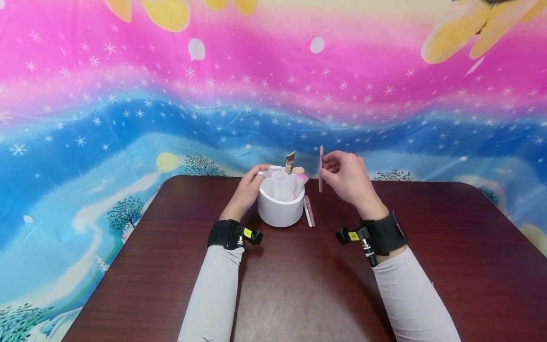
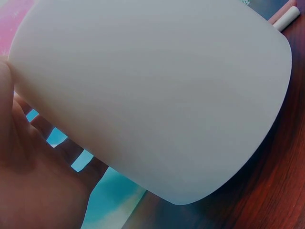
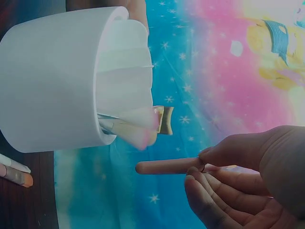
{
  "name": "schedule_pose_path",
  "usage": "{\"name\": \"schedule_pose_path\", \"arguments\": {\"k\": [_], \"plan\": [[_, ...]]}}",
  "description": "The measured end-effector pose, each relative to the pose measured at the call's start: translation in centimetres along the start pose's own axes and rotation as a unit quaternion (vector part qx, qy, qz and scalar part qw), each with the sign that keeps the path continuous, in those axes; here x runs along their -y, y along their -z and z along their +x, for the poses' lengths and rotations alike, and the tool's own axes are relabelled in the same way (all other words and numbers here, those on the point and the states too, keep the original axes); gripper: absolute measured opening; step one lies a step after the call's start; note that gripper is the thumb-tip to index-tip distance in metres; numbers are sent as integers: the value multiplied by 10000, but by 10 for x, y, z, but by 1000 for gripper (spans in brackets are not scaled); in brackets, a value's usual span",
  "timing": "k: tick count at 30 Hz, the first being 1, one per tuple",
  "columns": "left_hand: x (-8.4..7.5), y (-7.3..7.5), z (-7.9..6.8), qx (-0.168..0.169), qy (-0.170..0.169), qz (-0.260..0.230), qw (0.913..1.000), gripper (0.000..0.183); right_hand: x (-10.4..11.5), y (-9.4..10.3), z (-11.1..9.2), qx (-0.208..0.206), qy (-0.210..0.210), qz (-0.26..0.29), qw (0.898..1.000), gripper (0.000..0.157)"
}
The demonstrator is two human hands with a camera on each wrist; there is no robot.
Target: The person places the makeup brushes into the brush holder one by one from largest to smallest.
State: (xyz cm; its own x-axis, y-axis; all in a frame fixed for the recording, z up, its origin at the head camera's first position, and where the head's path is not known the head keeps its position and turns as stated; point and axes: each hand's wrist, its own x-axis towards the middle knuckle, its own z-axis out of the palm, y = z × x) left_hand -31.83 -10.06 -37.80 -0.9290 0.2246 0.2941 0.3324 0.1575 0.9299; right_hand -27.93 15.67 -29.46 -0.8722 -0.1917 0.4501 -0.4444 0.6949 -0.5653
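Observation:
A white round brush holder (image 1: 279, 214) with a scalloped, divided insert stands near the table's back edge. My left hand (image 1: 243, 194) grips its left side, thumb and fingers at the rim; the left wrist view is mostly filled by the holder's smooth wall (image 2: 162, 95). Several makeup brushes stand in its right part, among them a gold one (image 1: 289, 166) and one with pink-and-white bristles (image 1: 301, 178). To the right of the holder, my right hand (image 1: 348, 178) pinches a slim pink makeup brush (image 3: 164, 166), upright and above the table. The fingers hide its middle.
A white-handled brush (image 1: 307, 214) and a pink one (image 1: 312, 217) lie side by side on the dark wooden table (image 1: 282, 285), close to the holder's right side. Behind the table hangs a colourful printed cloth (image 1: 273, 95).

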Motion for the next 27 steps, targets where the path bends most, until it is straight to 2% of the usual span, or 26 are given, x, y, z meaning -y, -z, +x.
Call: {"name": "schedule_pose_path", "arguments": {"k": [4,14,27], "plan": [[7,-1,2,-63,16,-30,10000,30,3,0,-1,14,-3,100,9999,23],[7,-2,1,-130,-95,20,9999,28,18,-1,-4,-4,283,518,9983,22],[7,-2,2,-140,-129,24,9998,27,25,-10,-5,239,358,880,9952,20]]}}
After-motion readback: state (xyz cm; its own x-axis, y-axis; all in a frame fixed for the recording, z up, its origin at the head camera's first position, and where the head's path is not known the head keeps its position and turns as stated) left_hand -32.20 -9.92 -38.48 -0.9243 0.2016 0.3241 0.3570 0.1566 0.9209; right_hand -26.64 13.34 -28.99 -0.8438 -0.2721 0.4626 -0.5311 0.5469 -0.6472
